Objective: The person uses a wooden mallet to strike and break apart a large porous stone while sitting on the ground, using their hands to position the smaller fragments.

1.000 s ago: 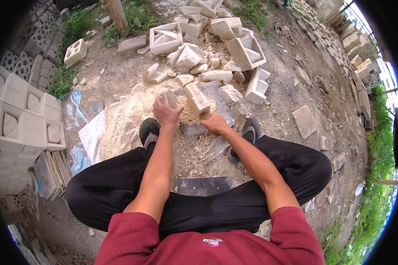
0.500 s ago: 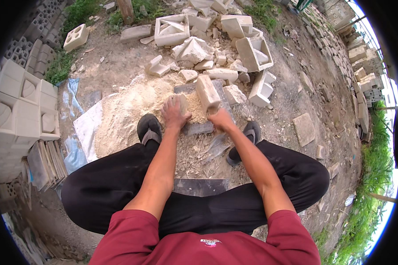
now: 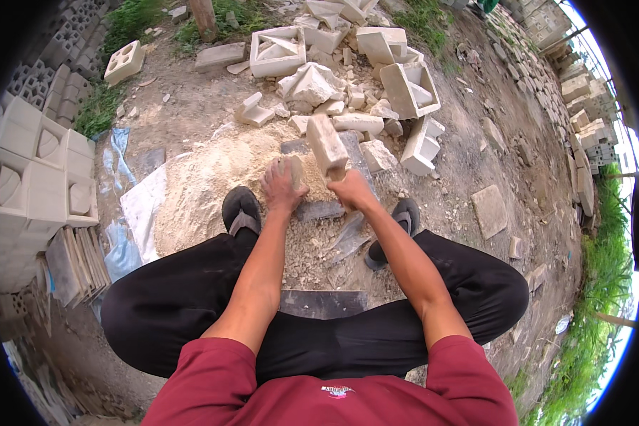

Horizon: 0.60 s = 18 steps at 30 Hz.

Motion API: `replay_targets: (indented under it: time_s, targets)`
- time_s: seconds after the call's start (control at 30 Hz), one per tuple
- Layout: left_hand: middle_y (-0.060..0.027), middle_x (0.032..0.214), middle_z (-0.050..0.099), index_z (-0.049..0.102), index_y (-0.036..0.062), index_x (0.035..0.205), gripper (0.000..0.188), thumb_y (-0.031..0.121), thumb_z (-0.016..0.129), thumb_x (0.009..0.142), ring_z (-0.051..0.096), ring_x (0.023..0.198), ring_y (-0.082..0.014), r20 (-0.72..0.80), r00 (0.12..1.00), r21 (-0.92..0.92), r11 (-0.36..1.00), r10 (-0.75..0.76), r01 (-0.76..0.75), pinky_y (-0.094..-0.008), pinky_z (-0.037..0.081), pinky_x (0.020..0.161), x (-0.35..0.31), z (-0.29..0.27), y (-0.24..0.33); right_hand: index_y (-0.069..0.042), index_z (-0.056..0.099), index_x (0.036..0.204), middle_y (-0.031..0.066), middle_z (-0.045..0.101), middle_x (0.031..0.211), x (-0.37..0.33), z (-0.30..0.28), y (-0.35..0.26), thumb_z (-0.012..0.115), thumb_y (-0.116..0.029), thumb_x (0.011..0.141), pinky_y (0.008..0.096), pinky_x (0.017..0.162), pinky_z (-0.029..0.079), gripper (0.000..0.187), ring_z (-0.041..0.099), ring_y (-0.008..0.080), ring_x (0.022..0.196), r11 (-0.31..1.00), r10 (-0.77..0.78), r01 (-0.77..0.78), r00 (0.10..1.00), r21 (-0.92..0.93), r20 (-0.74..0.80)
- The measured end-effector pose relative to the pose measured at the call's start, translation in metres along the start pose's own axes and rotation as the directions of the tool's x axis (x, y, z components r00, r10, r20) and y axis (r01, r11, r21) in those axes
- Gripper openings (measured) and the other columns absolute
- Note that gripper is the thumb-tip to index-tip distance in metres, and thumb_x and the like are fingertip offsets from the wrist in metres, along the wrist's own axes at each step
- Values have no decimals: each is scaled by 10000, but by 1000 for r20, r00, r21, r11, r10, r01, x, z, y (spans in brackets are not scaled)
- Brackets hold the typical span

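Note:
My right hand (image 3: 351, 189) is closed around the short handle of a mallet (image 3: 326, 144) with a pale, dusty block-shaped head. The head is raised over a dark slab (image 3: 319, 209) strewn with crumbs. Left of it, my left hand (image 3: 281, 186) grips a pale chunk of broken block (image 3: 297, 170), its fingers over the top and the thumb toward the mallet side. A heap of cream-coloured crushed grit (image 3: 206, 188) spreads beside my left hand. The lower part of the chunk is partly hidden by my hand.
Broken hollow blocks (image 3: 410, 89) and rubble pile up beyond the slab. Stacked pale blocks (image 3: 42, 163) line the left, above leaning boards (image 3: 78, 263). A white sheet (image 3: 143, 209) lies by the grit. My sandalled feet flank the slab; a flat stone (image 3: 489, 211) lies right.
The mallet head has shifted slightly left and up, with my right hand moving a little left. My left hand stays on the chunk.

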<state>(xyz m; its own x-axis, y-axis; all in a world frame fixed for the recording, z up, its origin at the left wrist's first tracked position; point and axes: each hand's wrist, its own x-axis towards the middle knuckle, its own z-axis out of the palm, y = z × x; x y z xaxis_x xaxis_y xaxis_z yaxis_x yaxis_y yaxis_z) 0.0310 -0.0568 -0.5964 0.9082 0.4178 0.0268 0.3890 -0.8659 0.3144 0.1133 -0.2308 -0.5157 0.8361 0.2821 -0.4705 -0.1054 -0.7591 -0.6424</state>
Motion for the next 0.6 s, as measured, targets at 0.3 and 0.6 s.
replay_targets:
  time_s: [0.3, 0.6]
  targets:
    - [-144, 1495, 332, 324, 135, 1490, 1003, 501, 767, 668, 264, 1408, -318, 54, 999, 5, 1000, 2, -3, -526, 215, 1118, 7, 0, 11, 60, 657, 959, 262, 692, 887, -3, 16, 53, 730, -252, 702, 395, 745, 557, 411, 696, 380, 869, 952, -97, 52, 986, -302, -134]
    - [-154, 1528, 290, 276, 116, 1512, 1000, 472, 759, 712, 233, 1431, -324, 171, 985, 0, 1000, -31, 31, -553, 214, 1133, 2, -12, 6, 99, 652, 927, 202, 685, 757, -37, 22, 22, 708, -253, 741, 369, 618, 552, 403, 697, 267, 652, 981, -122, 148, 974, 128, -192]
